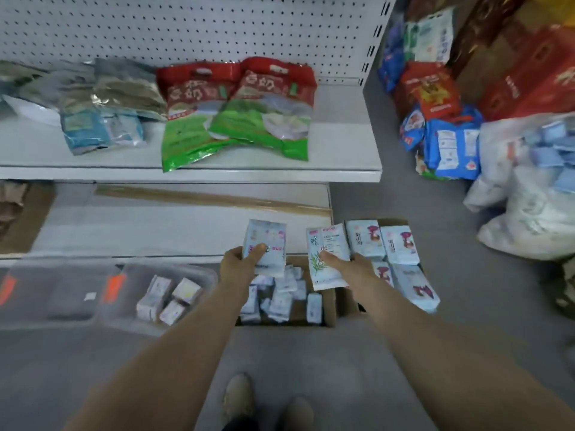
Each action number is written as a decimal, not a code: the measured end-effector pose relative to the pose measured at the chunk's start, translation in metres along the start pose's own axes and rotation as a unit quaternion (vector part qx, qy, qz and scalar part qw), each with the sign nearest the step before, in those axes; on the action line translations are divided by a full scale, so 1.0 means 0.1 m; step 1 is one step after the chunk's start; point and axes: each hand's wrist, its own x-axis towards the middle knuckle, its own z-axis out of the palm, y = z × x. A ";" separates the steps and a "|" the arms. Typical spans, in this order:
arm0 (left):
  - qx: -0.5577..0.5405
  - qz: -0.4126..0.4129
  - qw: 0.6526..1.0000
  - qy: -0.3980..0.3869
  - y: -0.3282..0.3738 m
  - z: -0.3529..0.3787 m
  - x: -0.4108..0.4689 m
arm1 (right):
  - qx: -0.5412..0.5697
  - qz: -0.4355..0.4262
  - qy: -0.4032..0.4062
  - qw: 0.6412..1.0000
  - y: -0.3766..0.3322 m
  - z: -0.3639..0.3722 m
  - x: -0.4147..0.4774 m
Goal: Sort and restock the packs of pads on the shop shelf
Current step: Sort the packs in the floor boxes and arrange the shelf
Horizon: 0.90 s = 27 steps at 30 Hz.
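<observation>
A white pegboard point(186, 26) backs the upper shelf point(342, 144). The lower shelf point(140, 225) sits beneath it, above a grey floor point(420, 213).

Small packs point(280, 301) in box point(330, 304), right of tub point(130, 321)

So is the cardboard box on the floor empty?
Not empty: the cardboard box holds several small pale packs lying loose on its bottom.

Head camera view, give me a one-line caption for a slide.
Left hand grips a pale blue pad pack, right hand a white pad pack with green sprig, above an open brown cardboard box.
</observation>
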 end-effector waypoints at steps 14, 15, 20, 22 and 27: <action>0.038 -0.148 0.988 0.004 -2.15 -0.06 1.59 | -0.032 0.160 0.057 0.985 1.67 0.64 1.74; 0.051 -0.157 0.986 0.009 -2.31 -0.06 1.70 | -0.030 0.161 0.054 0.985 1.78 0.69 1.87; 0.102 -0.187 0.974 0.082 -3.11 -0.09 2.23 | -0.050 0.176 0.057 0.981 2.38 0.83 2.48; 0.104 -0.195 0.970 0.102 -3.18 -0.03 2.30 | -0.056 0.182 0.049 0.980 2.57 0.89 2.70; 0.129 -0.199 0.963 0.125 -3.52 0.03 2.59 | -0.052 0.191 0.039 0.979 2.88 1.05 3.15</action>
